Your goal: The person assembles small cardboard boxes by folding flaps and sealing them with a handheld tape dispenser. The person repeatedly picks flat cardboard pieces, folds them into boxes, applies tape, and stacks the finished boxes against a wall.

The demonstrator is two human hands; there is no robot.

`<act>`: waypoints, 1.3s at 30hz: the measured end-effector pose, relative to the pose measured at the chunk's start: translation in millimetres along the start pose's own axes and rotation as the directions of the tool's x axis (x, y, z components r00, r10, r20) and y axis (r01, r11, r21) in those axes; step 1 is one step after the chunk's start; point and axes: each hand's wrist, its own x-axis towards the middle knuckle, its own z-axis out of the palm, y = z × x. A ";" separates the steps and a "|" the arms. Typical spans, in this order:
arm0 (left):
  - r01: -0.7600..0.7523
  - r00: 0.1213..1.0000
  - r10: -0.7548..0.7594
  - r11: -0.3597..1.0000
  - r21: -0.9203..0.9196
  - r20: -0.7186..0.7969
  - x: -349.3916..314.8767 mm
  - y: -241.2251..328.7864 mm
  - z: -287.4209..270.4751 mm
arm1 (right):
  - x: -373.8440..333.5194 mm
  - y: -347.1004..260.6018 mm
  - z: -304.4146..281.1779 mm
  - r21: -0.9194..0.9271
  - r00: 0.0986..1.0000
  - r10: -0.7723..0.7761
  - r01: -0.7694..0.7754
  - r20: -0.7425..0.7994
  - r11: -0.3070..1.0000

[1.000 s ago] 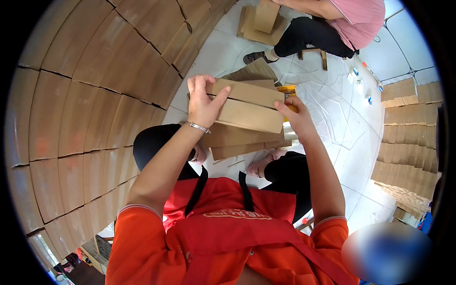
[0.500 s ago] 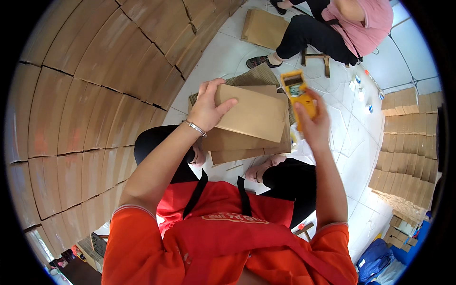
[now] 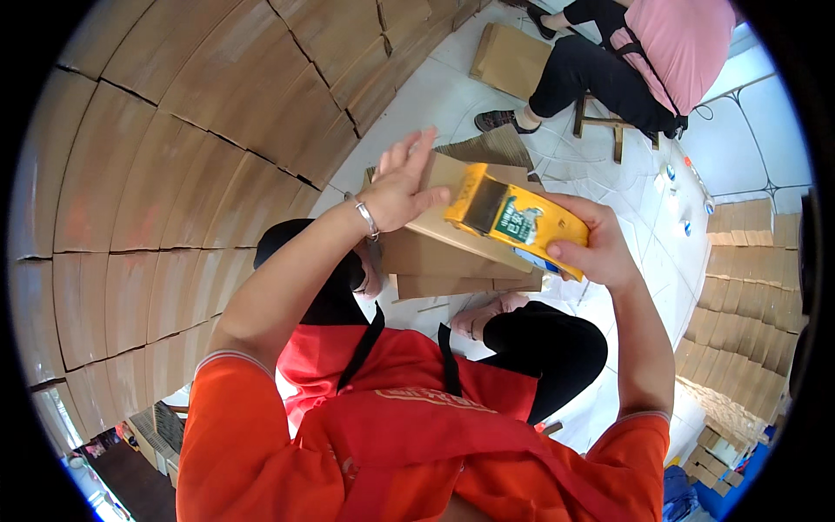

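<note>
Has a wall of boxes [image 3: 174,174] at far left, and spreads the left hand [image 3: 403,187], thumb held apart, at the left end of a brown box [image 3: 441,224] before the knees [image 3: 565,344]. Holds a yellow tape dispenser [image 3: 519,219] over that box's right part, perhaps touching it, pinched between thumb and fingers of the right hand [image 3: 600,239].
</note>
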 end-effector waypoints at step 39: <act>0.015 0.995 -0.011 0.999 -0.042 0.096 -6.7 14.6 9.4 | -31.3 133.0 55.9 0.158 0.768 0.150 -0.065 -0.622 0.985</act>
